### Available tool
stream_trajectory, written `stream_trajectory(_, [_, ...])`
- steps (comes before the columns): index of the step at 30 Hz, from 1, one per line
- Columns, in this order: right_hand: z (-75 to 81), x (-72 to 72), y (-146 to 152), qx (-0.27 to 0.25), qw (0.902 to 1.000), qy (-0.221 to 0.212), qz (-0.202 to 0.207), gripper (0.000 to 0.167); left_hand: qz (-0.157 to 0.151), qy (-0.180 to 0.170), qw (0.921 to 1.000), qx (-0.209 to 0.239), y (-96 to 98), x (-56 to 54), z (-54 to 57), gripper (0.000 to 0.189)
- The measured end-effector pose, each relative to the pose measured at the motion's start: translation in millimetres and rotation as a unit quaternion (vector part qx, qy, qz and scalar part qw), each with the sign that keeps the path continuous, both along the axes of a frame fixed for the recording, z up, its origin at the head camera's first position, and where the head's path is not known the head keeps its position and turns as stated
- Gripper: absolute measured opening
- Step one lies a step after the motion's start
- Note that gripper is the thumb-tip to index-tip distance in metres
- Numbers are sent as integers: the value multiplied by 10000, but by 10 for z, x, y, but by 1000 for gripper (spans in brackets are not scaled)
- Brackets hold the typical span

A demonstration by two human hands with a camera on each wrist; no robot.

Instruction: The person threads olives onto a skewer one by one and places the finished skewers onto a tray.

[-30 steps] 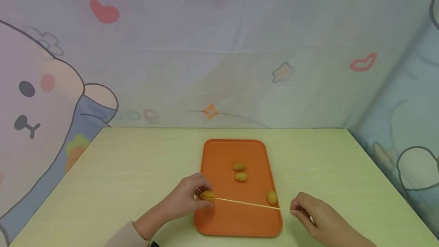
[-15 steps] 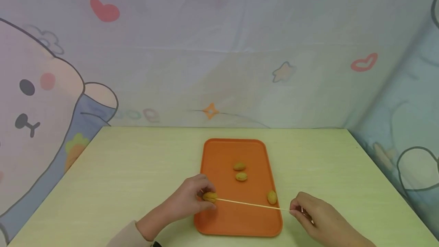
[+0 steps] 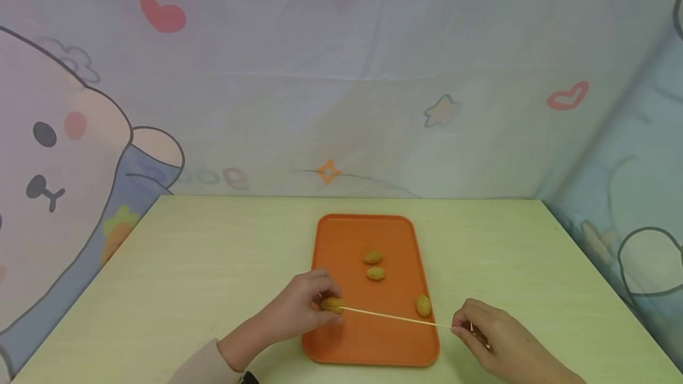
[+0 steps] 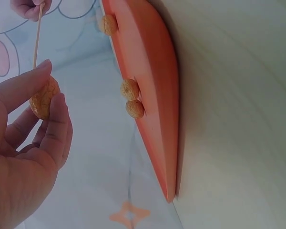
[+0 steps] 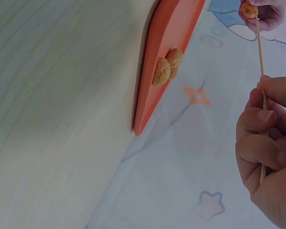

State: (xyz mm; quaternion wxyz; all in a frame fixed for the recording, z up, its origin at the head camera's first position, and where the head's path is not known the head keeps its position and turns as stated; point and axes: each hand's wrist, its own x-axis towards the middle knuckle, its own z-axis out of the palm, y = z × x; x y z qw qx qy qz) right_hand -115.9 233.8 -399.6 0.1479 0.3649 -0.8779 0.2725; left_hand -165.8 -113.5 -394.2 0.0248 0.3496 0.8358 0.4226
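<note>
In the head view my left hand (image 3: 299, 312) pinches a wrinkled yellow-brown dried fruit (image 3: 332, 305) between thumb and fingers, above the left side of the orange tray (image 3: 368, 342). My right hand (image 3: 496, 336), off the tray's right edge, grips a thin wooden skewer (image 3: 395, 317) near one end. The skewer's other end meets the fruit; how deep it goes in cannot be told. In the right wrist view my fingers curl round the skewer (image 5: 261, 57). The left wrist view shows thumb and fingertips on opposite sides of the fruit (image 4: 45, 98).
Two similar dried fruits (image 3: 376, 273) lie close together in the tray's middle. Another fruit (image 3: 423, 306) rests by its right rim, just behind the skewer. The tray lies on a pale wooden table (image 3: 229, 253), with a printed cloth (image 3: 331, 76) hanging behind.
My left hand has moved a little to the right with the fruit, shortening the bare stretch of skewer between the hands. My right hand has hardly moved.
</note>
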Motion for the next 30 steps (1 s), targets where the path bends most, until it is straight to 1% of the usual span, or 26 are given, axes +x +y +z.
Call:
stream_trajectory(7, [-7,4,4,-94,9999,36,96,28,-45,6,10000,45,38,3,-3,22])
stream_trajectory(14, [7,10,-7,-83,9998,-177,87,27,-113,-158,9998,-28,70,2,-5,20])
stream_trajectory(23, [19,-1,-37,-179,9997,-103,146,28,-66,-49,9999,-117,101,1,-1,20])
stream_trajectory(30, [31,-13,-64,-182,9997,-14,177,29,-51,-23,9999,-103,127,-11,-8,20])
